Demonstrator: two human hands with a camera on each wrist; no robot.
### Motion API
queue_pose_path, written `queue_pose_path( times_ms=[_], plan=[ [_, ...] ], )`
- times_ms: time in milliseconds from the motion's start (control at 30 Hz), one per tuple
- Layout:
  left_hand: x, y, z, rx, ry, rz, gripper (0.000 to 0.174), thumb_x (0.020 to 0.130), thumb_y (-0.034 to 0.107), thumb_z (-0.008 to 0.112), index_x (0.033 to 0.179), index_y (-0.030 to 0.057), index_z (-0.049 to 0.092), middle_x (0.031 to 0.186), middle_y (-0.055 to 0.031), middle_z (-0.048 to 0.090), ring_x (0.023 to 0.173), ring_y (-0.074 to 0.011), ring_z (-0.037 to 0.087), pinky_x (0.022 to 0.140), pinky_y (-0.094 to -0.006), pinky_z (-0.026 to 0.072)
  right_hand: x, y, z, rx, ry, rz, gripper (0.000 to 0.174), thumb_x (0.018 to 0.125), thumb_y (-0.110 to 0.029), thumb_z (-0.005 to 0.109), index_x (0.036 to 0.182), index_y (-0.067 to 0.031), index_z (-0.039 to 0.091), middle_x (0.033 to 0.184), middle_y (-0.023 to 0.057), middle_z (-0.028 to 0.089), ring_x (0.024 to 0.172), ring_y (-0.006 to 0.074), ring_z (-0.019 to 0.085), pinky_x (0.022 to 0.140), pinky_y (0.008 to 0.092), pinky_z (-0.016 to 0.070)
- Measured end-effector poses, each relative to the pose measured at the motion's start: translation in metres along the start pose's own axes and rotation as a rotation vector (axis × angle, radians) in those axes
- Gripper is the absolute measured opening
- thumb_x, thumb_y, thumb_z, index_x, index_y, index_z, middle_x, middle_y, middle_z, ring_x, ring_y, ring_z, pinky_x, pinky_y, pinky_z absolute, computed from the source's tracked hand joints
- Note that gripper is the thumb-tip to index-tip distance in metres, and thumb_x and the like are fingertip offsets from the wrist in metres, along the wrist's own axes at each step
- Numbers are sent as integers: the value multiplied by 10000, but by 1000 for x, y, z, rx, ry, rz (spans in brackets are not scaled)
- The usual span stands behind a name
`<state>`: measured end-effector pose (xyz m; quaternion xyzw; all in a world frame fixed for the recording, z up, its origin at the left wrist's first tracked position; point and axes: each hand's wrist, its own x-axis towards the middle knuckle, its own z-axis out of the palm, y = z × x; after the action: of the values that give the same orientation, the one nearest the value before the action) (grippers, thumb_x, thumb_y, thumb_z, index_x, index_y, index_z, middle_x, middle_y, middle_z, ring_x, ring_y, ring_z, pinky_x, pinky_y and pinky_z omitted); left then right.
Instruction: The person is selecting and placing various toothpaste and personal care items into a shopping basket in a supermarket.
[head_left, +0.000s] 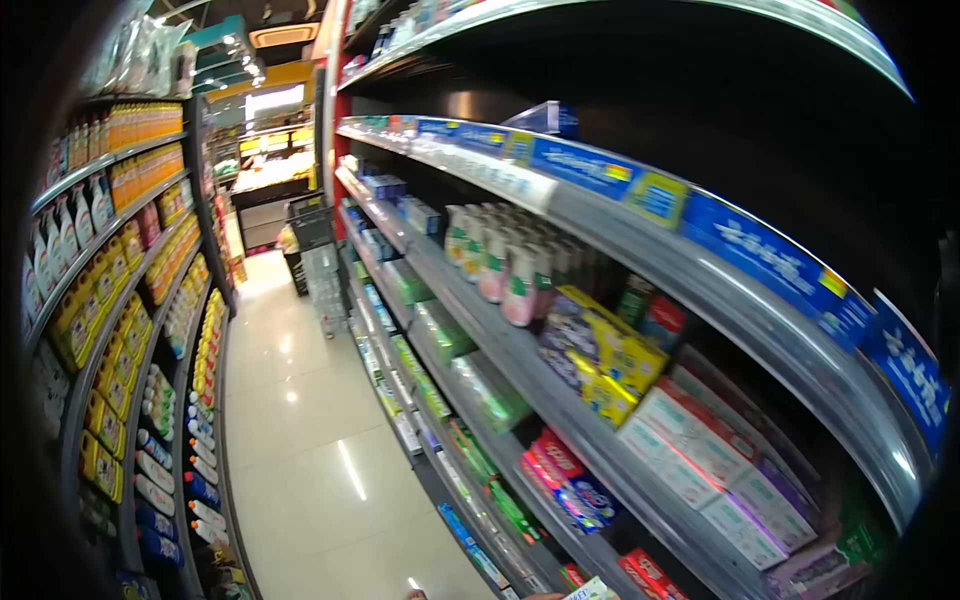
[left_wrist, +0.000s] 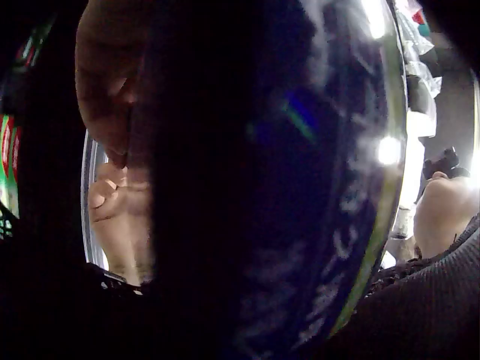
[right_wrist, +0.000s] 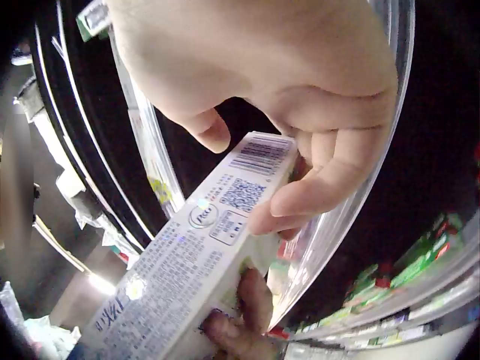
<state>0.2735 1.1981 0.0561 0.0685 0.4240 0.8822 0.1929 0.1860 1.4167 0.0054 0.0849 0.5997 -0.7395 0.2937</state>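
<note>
A long white toothpaste box (right_wrist: 202,247) slants across the right wrist view, its barcode and QR code at the upper end. My right hand (right_wrist: 292,82) holds that end, fingers curled along the right side and thumb near the left edge. Lower down, fingers of my left hand (right_wrist: 255,304) grip the box from its side. At the bottom of the head view, only a corner of the box (head_left: 592,590) shows. Close to the left wrist camera, a dark blue glossy surface (left_wrist: 322,187) with blurred white lettering hides most of the left hand.
A store shelf (head_left: 590,410) on my right holds pump bottles (head_left: 495,255), yellow-and-purple packs (head_left: 600,350) and white boxes (head_left: 715,470). Across the tiled aisle floor (head_left: 300,430) stands another shelf of bottles (head_left: 155,480). Black crates (head_left: 310,225) are stacked farther down the aisle.
</note>
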Motion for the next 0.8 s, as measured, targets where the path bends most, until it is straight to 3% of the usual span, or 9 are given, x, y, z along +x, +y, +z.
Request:
queue_pose_path(
  times_ms=[100,133,167,200,233,300,433,567,800],
  plan=[
    [-60,14,-38,-17,137,95,744,888,304,575,1444,18,172,1446,-121,279,1336,-231,249,1093,-357,205,54,34,46,-624,-205,-291,309,957,-241,473,1177,-33,537,938,12,593,832,83,554,672,217,439],
    [-68,11,-49,28,183,86,746,892,314,570,1444,18,166,1440,-129,284,1331,-235,255,1094,-362,204,35,-5,89,-392,-246,-118,325,959,-252,473,1186,-28,536,1000,18,591,854,82,547,690,219,448],
    [-88,14,-63,72,229,77,749,895,324,566,1445,17,161,1434,-138,289,1326,-239,261,1094,-368,204,28,-21,130,-271,-167,-25,349,926,-150,510,1227,26,504,1140,85,571,995,147,556,830,268,459],
    [-125,37,-82,155,298,146,667,909,323,550,1411,4,247,1356,-145,380,1243,-239,378,1045,-363,305,42,-17,179,-228,-247,-91,346,894,-94,524,1223,10,496,1021,95,600,863,159,592,752,270,478],
    [-156,46,-104,143,285,122,667,909,323,550,1411,4,247,1356,-145,380,1243,-239,378,1045,-363,305,53,-7,214,-167,-304,-149,362,862,-39,539,1219,-6,487,901,106,629,730,171,628,675,271,498],
    [-182,47,-152,71,517,-12,556,890,146,529,1381,4,308,1313,-131,454,1195,-197,450,1001,-316,360,59,-22,262,-270,-350,-322,356,889,-86,498,1234,0,465,957,100,625,759,154,618,658,263,512],
    [-253,56,-196,-90,816,312,425,909,123,505,1292,-22,392,1152,-147,544,983,-214,591,823,-337,516,72,-15,350,-301,-531,-374,421,911,-40,504,1309,-29,367,917,111,622,728,149,626,644,254,513],
    [-325,61,-223,-164,1011,459,407,920,129,496,1284,-20,392,1127,-137,547,976,-204,591,794,-334,530,56,24,444,-378,-649,-418,472,881,17,533,1313,-38,351,965,114,608,763,143,628,670,259,521],
    [-354,74,-259,-161,1309,739,472,935,231,499,1288,-44,350,1142,-166,508,1020,-250,571,847,-357,517,66,49,514,-639,-835,-535,545,845,-24,622,1323,-34,361,1147,81,518,1016,121,551,781,240,474]
  ],
)
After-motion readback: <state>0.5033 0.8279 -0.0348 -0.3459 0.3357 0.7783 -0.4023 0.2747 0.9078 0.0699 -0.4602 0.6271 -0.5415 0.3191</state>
